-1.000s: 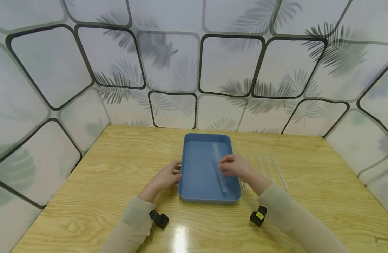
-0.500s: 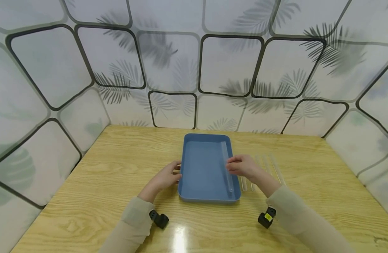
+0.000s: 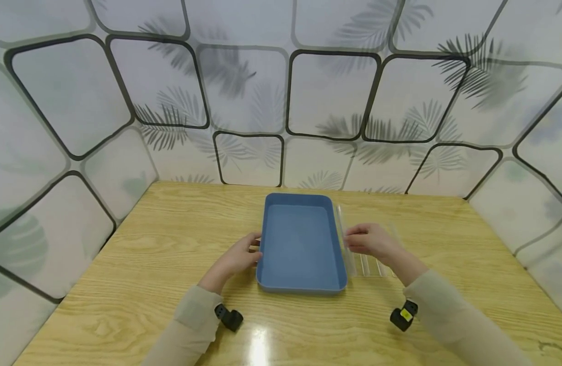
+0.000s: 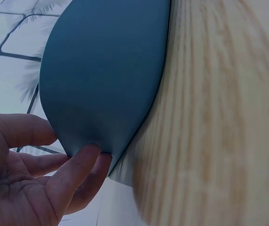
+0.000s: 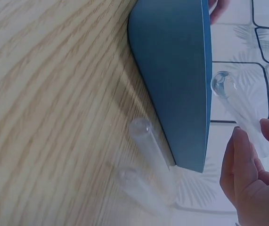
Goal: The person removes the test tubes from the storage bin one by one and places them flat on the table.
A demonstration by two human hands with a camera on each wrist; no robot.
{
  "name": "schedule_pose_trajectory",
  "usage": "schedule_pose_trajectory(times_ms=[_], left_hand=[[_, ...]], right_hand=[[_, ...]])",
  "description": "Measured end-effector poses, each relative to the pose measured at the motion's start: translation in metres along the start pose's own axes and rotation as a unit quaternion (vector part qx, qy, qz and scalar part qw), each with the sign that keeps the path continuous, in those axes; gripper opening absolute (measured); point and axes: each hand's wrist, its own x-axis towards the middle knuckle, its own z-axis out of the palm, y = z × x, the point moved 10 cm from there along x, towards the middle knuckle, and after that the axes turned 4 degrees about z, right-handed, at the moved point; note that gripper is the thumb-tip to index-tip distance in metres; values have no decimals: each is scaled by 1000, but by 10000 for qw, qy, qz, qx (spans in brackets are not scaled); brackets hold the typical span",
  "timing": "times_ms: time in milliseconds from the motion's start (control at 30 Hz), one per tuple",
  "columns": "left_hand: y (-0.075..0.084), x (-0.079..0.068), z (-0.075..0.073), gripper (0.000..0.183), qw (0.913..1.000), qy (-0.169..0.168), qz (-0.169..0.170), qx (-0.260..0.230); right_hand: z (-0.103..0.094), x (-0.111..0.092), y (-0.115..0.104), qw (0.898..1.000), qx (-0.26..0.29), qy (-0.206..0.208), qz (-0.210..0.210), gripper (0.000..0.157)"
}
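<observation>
A clear test tube point(image 3: 342, 222) with a rounded end is pinched between the thumb and fingers of my right hand point(image 3: 376, 241). It is just right of the blue tray point(image 3: 296, 244); in the right wrist view the tube point(image 5: 235, 103) is raised off the table beside the tray's rim. My left hand point(image 3: 237, 256) rests against the tray's left side, and its fingertips touch the wall in the left wrist view. Several more clear test tubes point(image 3: 364, 265) lie side by side on the table under and beyond my right hand, partly hidden by it.
The tray stands on a wood-grain table point(image 3: 180, 213). Behind and at both sides rises a patterned curtain or wall point(image 3: 248, 91). A small black camera point(image 3: 229, 317) sits on my left wrist and another camera point(image 3: 404, 315) on my right.
My right hand has moved right, carrying the test tube from over the tray's inside to beyond its right rim. The tray and my left hand have stayed where they were.
</observation>
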Motion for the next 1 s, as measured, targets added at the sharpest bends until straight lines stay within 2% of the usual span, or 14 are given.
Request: schedule_pose_trajectory(times_ms=[333, 633, 1000], left_hand=[[1, 1, 0, 48, 10000, -6, 17, 5], [-1, 1, -1, 48, 9999, 7, -123, 81], [-2, 1, -1, 48, 9999, 1, -146, 51]], right_hand=[[-28, -6, 10, 9996, -138, 203, 106, 34], [-56, -11, 22, 9994, 19, 272, 193, 26], [-93, -18, 39, 9980, -22, 573, 248, 33]])
